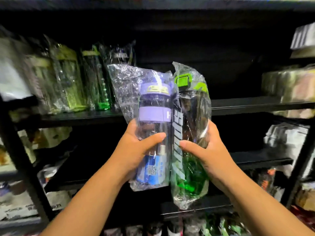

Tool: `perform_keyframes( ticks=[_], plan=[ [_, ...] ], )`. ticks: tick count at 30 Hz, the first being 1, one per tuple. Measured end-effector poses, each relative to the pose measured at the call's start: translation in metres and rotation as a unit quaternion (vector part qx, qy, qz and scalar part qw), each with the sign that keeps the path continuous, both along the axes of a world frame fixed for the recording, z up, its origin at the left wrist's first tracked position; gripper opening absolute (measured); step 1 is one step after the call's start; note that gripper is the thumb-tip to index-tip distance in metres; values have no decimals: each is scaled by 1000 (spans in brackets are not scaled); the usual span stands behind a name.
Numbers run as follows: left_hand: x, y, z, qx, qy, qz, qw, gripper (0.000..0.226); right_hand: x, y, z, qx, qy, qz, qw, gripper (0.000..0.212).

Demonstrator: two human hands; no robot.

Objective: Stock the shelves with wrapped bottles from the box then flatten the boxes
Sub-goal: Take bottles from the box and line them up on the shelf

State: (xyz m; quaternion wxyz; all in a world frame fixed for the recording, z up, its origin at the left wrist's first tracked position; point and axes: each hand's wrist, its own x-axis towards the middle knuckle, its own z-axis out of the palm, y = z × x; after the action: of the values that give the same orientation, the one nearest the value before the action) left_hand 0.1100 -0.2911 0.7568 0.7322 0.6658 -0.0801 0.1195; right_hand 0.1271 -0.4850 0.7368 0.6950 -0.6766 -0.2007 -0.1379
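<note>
Your left hand (136, 150) was curled round the lower half of the purple-capped bottle (154, 106), thumb laid across the front of its clear wrap and fingers hidden behind. Your right hand (209, 150) gripped the green-capped bottle (190, 116) the same way, thumb in front and fingers round the far side. You held both upright, caps up and side by side, their wraps touching. That grip low on the body probably left the tops free to lead into the shelf, and it likely stopped the slippery plastic from sliding through your palms. Loose wrap stood up above each cap and hung below each base, so it looked apt to snag or crumple on the way in. Behind the bottles ran the black shelf (247, 103), with a row of wrapped bottles (71, 82) standing at its left end and a dark open stretch to their right. That gap seemed the natural place for your pair, which were raised in front of it and not yet set down. Other wrapped goods (289, 86) sat at the right end, blurred. The box was not in view.
</note>
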Motion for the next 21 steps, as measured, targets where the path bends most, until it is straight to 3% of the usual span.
perform_keyframes(
  ticks=[6, 11, 13, 18, 21],
  plan=[
    [51, 32, 48, 13, -63, 10, 998, 54, 68, 20, 58, 6, -60, -17, 998, 99],
    [89, 75, 70, 9, -53, 33, 998, 82, 129, 45, 94, 0, -106, -46, 993, 94],
    [102, 83, 73, 4, -52, 52, 997, 85, 153, 55, 101, 1, -117, -69, 991, 102],
    [122, 89, 75, -15, -67, 88, 994, 61, 200, 78, 104, -9, -114, -98, 989, 107],
    [133, 92, 74, -29, -70, 101, 992, 58, 225, 92, 95, -28, -106, -104, 989, 108]
  ],
)
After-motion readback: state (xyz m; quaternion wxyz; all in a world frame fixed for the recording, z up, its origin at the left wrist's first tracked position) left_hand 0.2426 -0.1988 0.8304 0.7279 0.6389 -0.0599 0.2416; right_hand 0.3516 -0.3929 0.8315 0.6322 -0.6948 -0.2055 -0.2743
